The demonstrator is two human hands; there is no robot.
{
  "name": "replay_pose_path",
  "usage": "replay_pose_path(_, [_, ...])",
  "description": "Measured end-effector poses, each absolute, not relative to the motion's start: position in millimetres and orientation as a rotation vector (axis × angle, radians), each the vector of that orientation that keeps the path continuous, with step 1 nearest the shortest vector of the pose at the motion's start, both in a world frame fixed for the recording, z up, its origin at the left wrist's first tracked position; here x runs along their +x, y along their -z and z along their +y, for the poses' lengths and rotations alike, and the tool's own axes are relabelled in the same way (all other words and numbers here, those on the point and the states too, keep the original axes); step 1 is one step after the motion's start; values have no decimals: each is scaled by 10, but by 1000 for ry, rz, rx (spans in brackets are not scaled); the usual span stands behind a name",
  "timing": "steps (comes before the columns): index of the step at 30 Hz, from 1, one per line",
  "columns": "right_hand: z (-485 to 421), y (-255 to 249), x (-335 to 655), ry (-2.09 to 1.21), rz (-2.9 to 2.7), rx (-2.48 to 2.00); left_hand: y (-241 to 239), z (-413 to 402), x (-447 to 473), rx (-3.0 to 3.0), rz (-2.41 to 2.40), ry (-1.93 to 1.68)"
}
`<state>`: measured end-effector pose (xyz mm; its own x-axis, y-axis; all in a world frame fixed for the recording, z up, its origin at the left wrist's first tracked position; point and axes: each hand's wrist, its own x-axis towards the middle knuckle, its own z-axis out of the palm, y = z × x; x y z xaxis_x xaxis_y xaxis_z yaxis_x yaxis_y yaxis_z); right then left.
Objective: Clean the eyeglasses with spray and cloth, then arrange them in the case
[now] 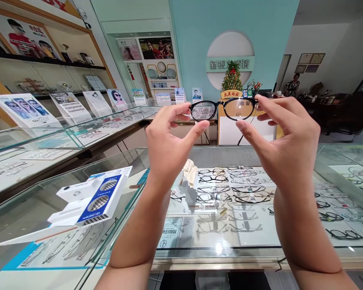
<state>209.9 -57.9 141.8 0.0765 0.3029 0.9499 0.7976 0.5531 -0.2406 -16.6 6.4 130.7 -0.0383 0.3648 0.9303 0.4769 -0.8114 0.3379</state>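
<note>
Both hands hold up a pair of black-rimmed glasses [224,109] at chest height, lenses facing away from me. My left hand [169,143] pinches the left rim between thumb and fingers. My right hand [286,139] pinches the right rim the same way. One temple arm hangs down behind the right lens. Below the hands lies a glass display counter [199,245] with rows of spectacle frames [230,189] inside.
A blue-and-white display stand [93,199] sits on the counter at lower left. More glass cases with brochures [69,106] run along the left. A cashier desk with a potted plant [231,82] stands ahead. A person [293,85] stands at the far right.
</note>
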Motion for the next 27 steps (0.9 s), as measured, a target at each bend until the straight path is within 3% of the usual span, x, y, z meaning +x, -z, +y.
replay_pose_path(27, [-512, -1388, 2084, 370, -1528, -990, -1275, 127, -148, -1997, -855, 2089])
